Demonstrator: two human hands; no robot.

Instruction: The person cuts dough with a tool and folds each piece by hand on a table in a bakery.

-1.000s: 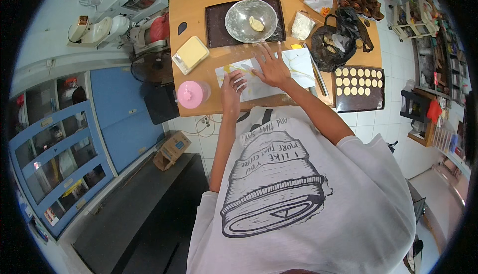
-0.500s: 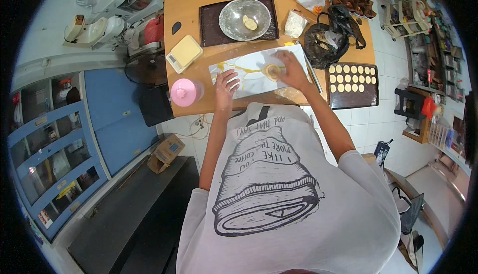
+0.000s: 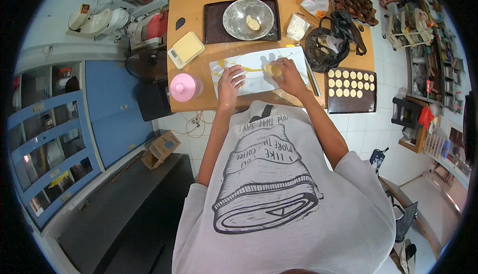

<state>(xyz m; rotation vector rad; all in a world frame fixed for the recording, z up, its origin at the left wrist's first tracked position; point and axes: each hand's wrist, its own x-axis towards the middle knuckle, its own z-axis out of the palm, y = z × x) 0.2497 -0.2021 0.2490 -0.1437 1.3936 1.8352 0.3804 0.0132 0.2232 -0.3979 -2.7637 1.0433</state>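
My right hand [image 3: 288, 76] has its fingers curled around a small round tan ring- or cup-shaped thing [image 3: 272, 70] over the right half of a white marble-patterned board [image 3: 256, 86] with gold veins. My left hand [image 3: 231, 82] is over the left part of the board with its fingers stretched out and nothing in it. Behind the board, a metal bowl [image 3: 239, 21] holds a lump of pale dough [image 3: 252, 22] and stands on a dark tray [image 3: 214, 27]. To the right, another dark tray [image 3: 343, 106] carries rows of pale dough discs [image 3: 346, 83].
At the table's left are a kitchen scale [image 3: 186, 50] and a pink-lidded container [image 3: 184, 87]. A bag of white powder [image 3: 297, 27], a black plastic bag [image 3: 323, 50] and a tray of brown paper cups [image 3: 352, 0] stand back right. A thin metal bar [image 3: 313, 79] lies beside the board.
My right hand and the round thing have tilted and shifted slightly, with the fingers now more curled around it. My left hand has moved a little right. The whole view has shifted slightly.
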